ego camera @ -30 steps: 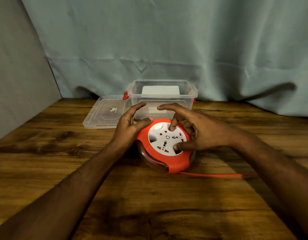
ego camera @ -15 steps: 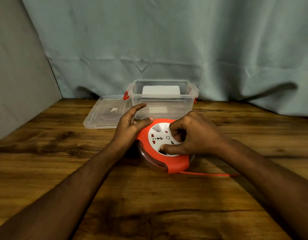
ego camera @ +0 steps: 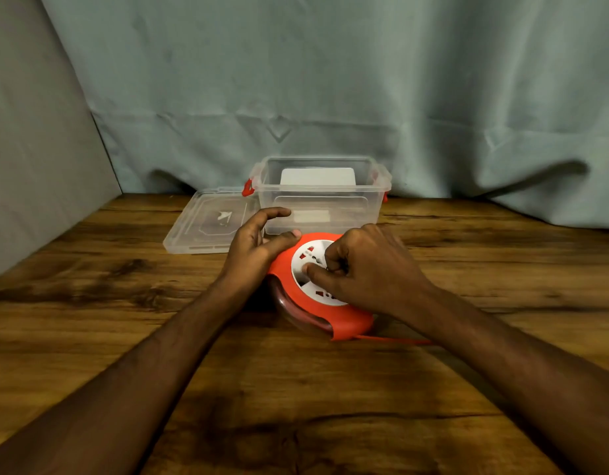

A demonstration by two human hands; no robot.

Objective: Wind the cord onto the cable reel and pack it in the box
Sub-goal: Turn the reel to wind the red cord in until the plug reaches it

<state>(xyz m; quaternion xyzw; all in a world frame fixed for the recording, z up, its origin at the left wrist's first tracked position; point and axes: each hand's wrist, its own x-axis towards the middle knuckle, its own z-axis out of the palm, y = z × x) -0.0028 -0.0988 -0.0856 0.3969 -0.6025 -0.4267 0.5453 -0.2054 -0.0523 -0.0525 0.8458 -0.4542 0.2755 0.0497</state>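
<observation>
- Cable reel (ego camera: 344, 320): red housing with a white socket face, lying flat on the wooden bench (ego camera: 124, 303), centre of view, just in front of the box.
- Left hand (ego camera: 253, 248): placed against the reel's left rim. Thumb lies across the top of the red housing at its far-left edge; index finger is extended toward the box, above the bench. Fingers spread and loosely bent, bracing the reel rather than closing round it.
- Right hand (ego camera: 368, 269): on top of the white socket face (ego camera: 304, 265). Fingers curled in tight, thumb tip pressed on the white disc; they appear to pinch a small part at the disc's centre, though the part itself is hidden by the knuckles.
- Cord (ego camera: 392, 339): flat, red, leaves the reel at its near-right edge and runs right along the bench, passing under the right forearm. Its far end cannot be seen.
- Wound cord shows dimly through the clear lower rim of the reel on the near-left side.
- Box (ego camera: 321, 200): clear plastic, open, red latches at both ends, upright at the back of the bench. A white rectangular item shows through its walls; which cannot be told.
- Lid (ego camera: 210, 222): clear, flat on the bench, touching the box's left side.
- Backdrop: pale blue-grey cloth (ego camera: 330, 80) behind the bench.
</observation>
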